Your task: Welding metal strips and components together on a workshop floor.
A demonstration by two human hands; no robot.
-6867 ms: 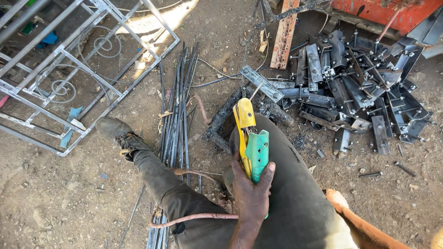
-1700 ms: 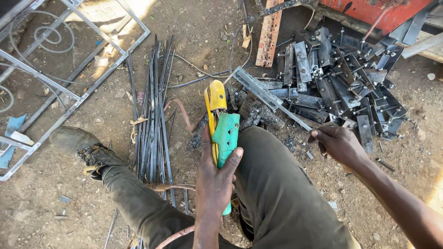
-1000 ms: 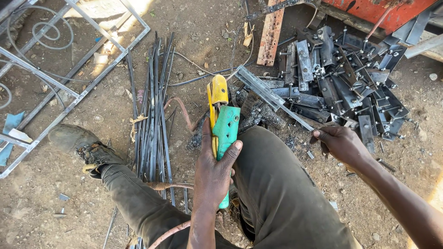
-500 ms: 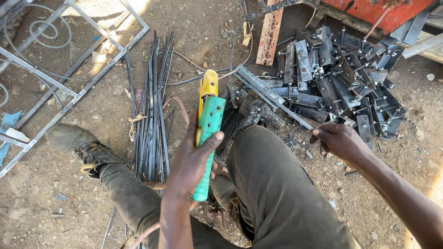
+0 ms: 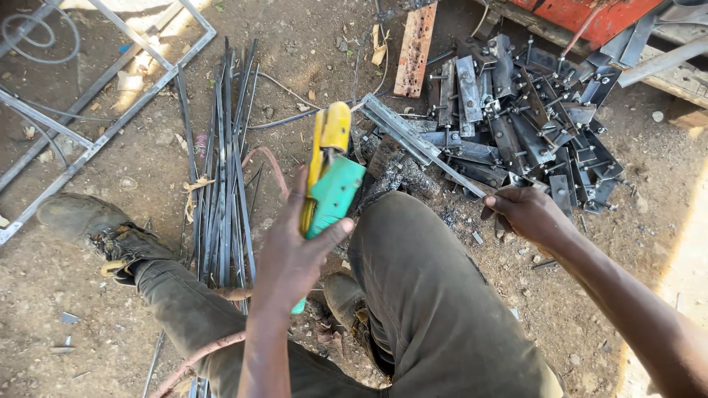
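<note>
Left hand (image 5: 295,254) is gripping a green-and-yellow welding electrode holder (image 5: 328,184), fingers clamped round its handle, holding it up over the knee. Right hand (image 5: 527,214) is closing its fingers on the near end of a grey angle-iron strip (image 5: 413,140) lying beside the pile of cut brackets (image 5: 531,118). Judging by this, nothing is being joined yet: strip not positioned, whether a rod is loaded is unclear

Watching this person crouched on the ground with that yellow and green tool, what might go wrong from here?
The left hand is bare on the yellow and green tool, close to the knee, so a slip might hurt skin. The right hand, also bare, grips a long steel strip beside a pile of cut metal brackets whose edges may cut. The thin rods by the boot could trip or roll underfoot.
</note>
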